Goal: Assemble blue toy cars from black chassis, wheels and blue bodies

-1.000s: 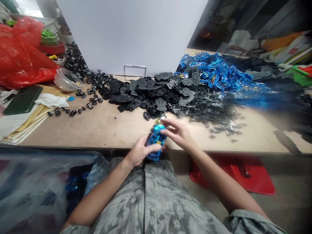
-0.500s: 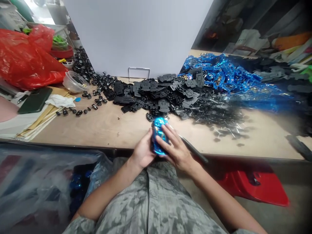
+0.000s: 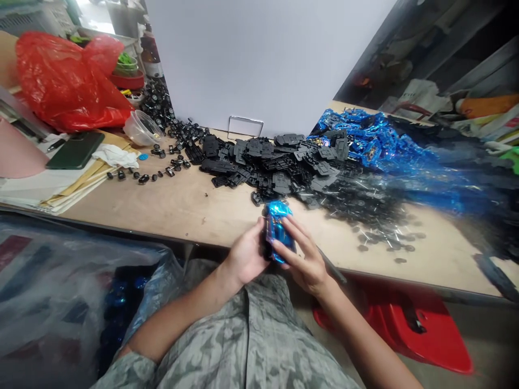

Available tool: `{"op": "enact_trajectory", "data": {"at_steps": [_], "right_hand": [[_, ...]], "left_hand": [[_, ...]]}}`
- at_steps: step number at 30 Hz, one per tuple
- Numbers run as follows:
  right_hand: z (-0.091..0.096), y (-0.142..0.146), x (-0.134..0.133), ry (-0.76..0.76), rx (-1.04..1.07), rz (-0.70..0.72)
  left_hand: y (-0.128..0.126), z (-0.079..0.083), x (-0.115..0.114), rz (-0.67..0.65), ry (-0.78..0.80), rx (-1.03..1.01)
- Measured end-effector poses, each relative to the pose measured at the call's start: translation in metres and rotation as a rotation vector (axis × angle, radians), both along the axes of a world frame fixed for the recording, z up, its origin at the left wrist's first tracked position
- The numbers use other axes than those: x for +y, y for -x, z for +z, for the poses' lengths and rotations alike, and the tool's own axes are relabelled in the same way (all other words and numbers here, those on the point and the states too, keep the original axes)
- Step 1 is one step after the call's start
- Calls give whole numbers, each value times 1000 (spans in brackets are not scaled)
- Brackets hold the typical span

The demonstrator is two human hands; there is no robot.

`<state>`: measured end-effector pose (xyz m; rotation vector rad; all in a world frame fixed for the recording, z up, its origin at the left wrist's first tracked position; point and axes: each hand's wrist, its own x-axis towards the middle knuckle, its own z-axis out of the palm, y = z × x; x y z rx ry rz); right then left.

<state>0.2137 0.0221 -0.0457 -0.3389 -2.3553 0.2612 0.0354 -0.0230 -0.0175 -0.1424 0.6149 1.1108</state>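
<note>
Blue metallic toy car sits closed between the left hand and right hand, fingers wrapped around it, just in front of the black plastic chassis pile.

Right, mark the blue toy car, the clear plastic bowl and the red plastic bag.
Blue toy car [image 3: 276, 216]: head view, exposed shiny body.
Clear plastic bowl [image 3: 135, 136]: head view, side wall.
Red plastic bag [image 3: 60, 81]: head view, middle.
</note>
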Motion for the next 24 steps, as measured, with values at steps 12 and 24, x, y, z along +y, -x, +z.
{"op": "enact_trajectory", "data": {"at_steps": [12,24], "right_hand": [[8,13,-3,17,19,15],[0,15,-9,71,64,-29]], "left_hand": [[0,-7,1,5,-114,-23],[-12,-15,1,114,-184,30]]}}
